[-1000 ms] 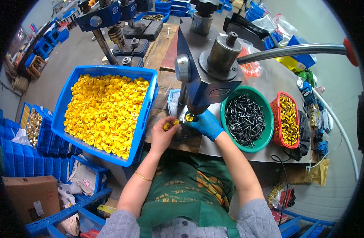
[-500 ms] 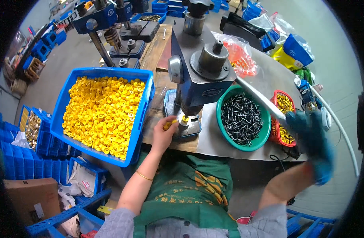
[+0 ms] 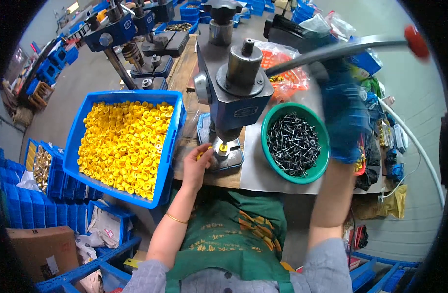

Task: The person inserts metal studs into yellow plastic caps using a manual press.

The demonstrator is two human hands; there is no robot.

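Note:
My left hand (image 3: 196,165) is pinched around a yellow plastic cap (image 3: 200,156), partly hidden by the fingers, just left of the bench press (image 3: 241,100). Under the press's ram, another yellow cap (image 3: 223,147) sits in a pale round seat on the base. My right hand (image 3: 345,115), in a blue-green glove, is raised beside the press's metal lever (image 3: 365,45), which ends in a red knob. Motion smears its fingers, so I cannot tell whether they grip the lever.
A blue bin (image 3: 73,146) of yellow caps stands left. Right of the press is a green bowl (image 3: 317,177) of dark metal screw-like pieces. A red basket (image 3: 361,168) is partly hidden by my right arm. More presses (image 3: 114,31) stand at the far left.
The lever has swung up, its red knob now showing high on the right. My right hand has moved up and inward. My left hand stays beside the press with the cap.

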